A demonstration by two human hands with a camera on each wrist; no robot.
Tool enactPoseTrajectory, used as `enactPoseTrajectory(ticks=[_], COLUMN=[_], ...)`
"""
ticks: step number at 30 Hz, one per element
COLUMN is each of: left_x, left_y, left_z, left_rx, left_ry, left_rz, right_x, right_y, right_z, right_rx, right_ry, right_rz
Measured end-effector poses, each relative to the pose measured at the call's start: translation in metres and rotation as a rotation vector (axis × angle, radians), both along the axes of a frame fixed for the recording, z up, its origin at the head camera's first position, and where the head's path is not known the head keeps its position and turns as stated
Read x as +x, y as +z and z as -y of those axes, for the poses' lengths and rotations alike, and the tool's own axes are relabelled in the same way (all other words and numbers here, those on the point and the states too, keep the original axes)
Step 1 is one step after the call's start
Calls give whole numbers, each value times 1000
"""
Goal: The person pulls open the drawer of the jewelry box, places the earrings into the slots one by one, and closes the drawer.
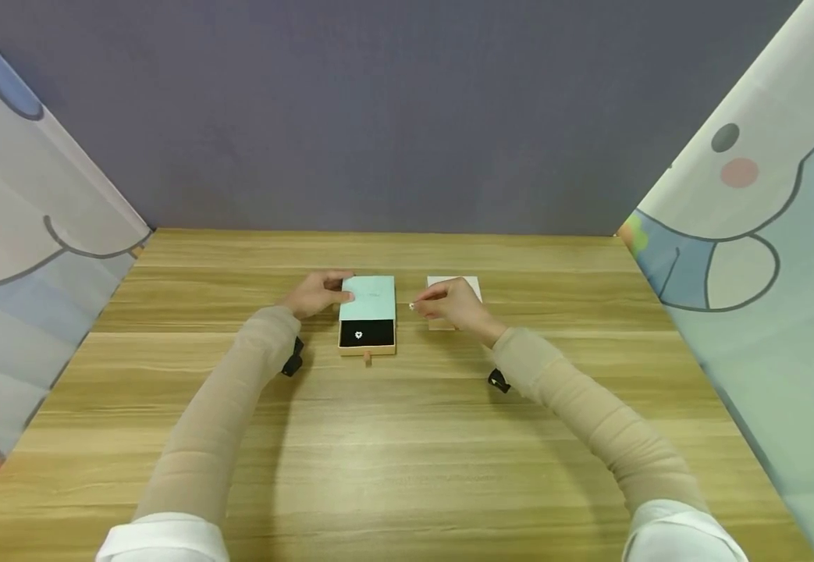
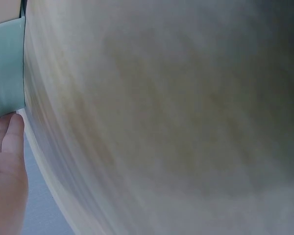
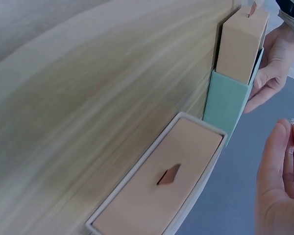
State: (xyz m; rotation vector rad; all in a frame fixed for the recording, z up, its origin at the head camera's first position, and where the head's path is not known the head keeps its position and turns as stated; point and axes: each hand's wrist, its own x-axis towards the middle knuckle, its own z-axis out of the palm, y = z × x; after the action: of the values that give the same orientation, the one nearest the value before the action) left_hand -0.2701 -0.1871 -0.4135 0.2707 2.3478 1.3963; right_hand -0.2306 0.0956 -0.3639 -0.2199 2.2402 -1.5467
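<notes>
A mint-green jewelry box (image 1: pixel 367 298) lies on the table with its tan drawer (image 1: pixel 367 350) pulled partly out toward me. On the drawer's black lining sits a small silver heart-shaped earring (image 1: pixel 359 335). My left hand (image 1: pixel 317 294) holds the box's sleeve at its left and far edges, thumb at the side; in the left wrist view its fingers (image 2: pixel 12 137) touch the green sleeve. To the right of the box, my right hand (image 1: pixel 454 303) pinches another small silver earring (image 1: pixel 411 306) between thumb and fingertips, above the table.
A second box (image 1: pixel 473 282), white-edged with a tan front, lies beneath my right hand; its tan pull tab (image 3: pixel 169 174) shows in the right wrist view. A grey panel (image 1: pixel 392 117) stands behind the wooden table (image 1: pixel 392 437), with cartoon-printed sheets (image 1: pixel 751 234) at both sides.
</notes>
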Motion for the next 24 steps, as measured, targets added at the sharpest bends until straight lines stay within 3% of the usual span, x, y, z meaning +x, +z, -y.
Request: enactPoseTrajectory(ticks=[24], left_x=[0], left_y=[0], left_z=[0], left_rx=[-18], left_ry=[14], left_rz=[-24], right_x=[1], right_y=[-16], right_z=[48], right_rx=[78], right_ry=[116], right_rz=[12])
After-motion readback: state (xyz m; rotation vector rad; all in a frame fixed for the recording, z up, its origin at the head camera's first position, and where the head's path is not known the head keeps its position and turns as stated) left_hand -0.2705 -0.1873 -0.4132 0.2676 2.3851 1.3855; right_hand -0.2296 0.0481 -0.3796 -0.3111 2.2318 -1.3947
